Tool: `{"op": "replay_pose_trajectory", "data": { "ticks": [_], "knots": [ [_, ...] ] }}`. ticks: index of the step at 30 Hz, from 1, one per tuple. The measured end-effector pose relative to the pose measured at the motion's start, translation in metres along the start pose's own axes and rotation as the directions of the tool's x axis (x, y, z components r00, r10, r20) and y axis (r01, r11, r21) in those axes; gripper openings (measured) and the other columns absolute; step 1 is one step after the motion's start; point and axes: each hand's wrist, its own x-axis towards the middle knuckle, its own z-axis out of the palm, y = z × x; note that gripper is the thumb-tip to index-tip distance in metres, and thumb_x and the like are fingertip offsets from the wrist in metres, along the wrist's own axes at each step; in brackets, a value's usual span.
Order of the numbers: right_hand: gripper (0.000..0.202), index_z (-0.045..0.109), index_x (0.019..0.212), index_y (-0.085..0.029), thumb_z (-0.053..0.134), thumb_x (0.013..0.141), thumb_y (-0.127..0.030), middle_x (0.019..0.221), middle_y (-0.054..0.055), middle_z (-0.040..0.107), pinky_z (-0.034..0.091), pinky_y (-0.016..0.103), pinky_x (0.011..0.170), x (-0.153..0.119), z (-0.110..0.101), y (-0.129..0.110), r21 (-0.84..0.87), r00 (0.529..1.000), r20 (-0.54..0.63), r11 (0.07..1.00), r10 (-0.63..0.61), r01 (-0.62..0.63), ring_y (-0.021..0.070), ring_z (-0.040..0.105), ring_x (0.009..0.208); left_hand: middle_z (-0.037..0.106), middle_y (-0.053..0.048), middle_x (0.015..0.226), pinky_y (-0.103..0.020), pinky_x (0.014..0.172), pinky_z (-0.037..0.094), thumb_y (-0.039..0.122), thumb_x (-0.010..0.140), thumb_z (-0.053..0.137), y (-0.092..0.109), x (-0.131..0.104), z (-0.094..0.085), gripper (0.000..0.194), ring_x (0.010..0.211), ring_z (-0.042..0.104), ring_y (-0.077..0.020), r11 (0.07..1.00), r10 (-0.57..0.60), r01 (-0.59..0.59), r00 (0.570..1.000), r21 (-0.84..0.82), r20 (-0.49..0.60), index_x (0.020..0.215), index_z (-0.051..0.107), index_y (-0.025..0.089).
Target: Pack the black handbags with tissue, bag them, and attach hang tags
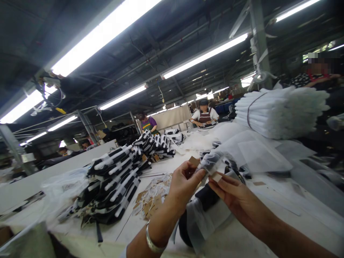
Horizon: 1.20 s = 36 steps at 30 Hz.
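Note:
My left hand (185,182), with a silver bangle on the wrist, pinches a white-wrapped strap (209,160) between thumb and fingers. A brown card tag (194,161) sticks up beside those fingers. Close by on the right, my right hand (233,197) pinches a small pale card (215,176) against the strap. Below both hands lies a dark item (206,197) partly covered by a translucent white sheet (205,222). Whether the two cards belong to one tag is hidden by the fingers.
Stacked black items with white-wrapped straps (115,179) stand left on the white table (158,168). Brown tags with white strings (153,200) lie nearer. A banded bundle of white rolls (276,111) and translucent sheets (258,150) are at right. Co-workers (204,116) work beyond.

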Motion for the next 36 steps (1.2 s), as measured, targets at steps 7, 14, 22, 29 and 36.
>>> {"op": "replay_pose_trajectory", "data": {
  "ticks": [7, 14, 22, 29, 36],
  "knots": [
    [0.029, 0.078, 0.089, -0.023, 0.09, 0.067, -0.038, 0.096, 0.003, 0.074, 0.056, 0.031, 0.093, 0.004, 0.012, 0.015, -0.123, 0.98, -0.112, 0.981, -0.163, 0.149, 0.021, 0.067, 0.1, 0.073, -0.006, 0.099, -0.03, 0.087, 0.053, 0.033, 0.081, 0.077, 0.007, -0.009, 0.006, 0.03, 0.092, 0.068, -0.0191, 0.959, 0.169, -0.158, 0.985, 0.235, -0.027, 0.107, 0.07, 0.018],
    [0.028, 0.075, 0.099, -0.022, 0.078, 0.081, -0.044, 0.1, 0.003, 0.072, 0.052, 0.028, 0.092, 0.011, 0.004, 0.018, -0.291, 0.98, 0.006, 0.937, -0.201, 0.194, 0.0172, 0.064, 0.095, 0.076, -0.005, 0.104, -0.035, 0.093, 0.054, 0.023, 0.086, 0.067, 0.004, -0.017, 0.013, 0.023, 0.099, 0.07, -0.0211, 0.878, 0.298, -0.234, 0.95, 0.417, -0.095, 0.107, 0.074, 0.021],
    [0.033, 0.068, 0.08, -0.019, 0.082, 0.074, -0.049, 0.079, 0.001, 0.067, 0.053, 0.027, 0.078, 0.016, 0.008, 0.02, -0.33, 0.96, -0.075, 0.915, -0.271, 0.232, 0.0162, 0.061, 0.08, 0.078, -0.002, 0.106, -0.031, 0.089, 0.058, 0.018, 0.089, 0.063, 0.004, -0.021, 0.019, 0.025, 0.097, 0.073, -0.0191, 0.661, 0.471, -0.305, 0.88, 0.685, -0.064, 0.11, 0.074, 0.024],
    [0.031, 0.068, 0.081, -0.02, 0.084, 0.072, -0.044, 0.084, 0.002, 0.067, 0.053, 0.031, 0.081, 0.011, 0.008, 0.022, -0.241, 0.974, 0.002, 0.945, -0.229, 0.222, 0.0185, 0.061, 0.083, 0.075, -0.01, 0.114, -0.03, 0.087, 0.061, 0.011, 0.094, 0.055, -0.006, -0.024, 0.015, 0.03, 0.1, 0.074, -0.0201, 0.112, 0.751, -0.464, 0.619, 0.879, 0.231, 0.121, 0.067, 0.014],
    [0.032, 0.069, 0.079, -0.019, 0.085, 0.07, -0.046, 0.08, 0.0, 0.066, 0.051, 0.024, 0.071, 0.016, 0.004, 0.02, -0.256, 0.98, -0.057, 0.951, -0.191, 0.171, 0.0145, 0.058, 0.076, 0.068, -0.019, 0.126, -0.038, 0.089, 0.061, 0.013, 0.094, 0.046, -0.005, -0.031, 0.018, 0.04, 0.11, 0.069, -0.0273, -0.134, 0.678, -0.38, 0.638, 0.915, 0.364, 0.131, 0.057, 0.004]
  ]
}}
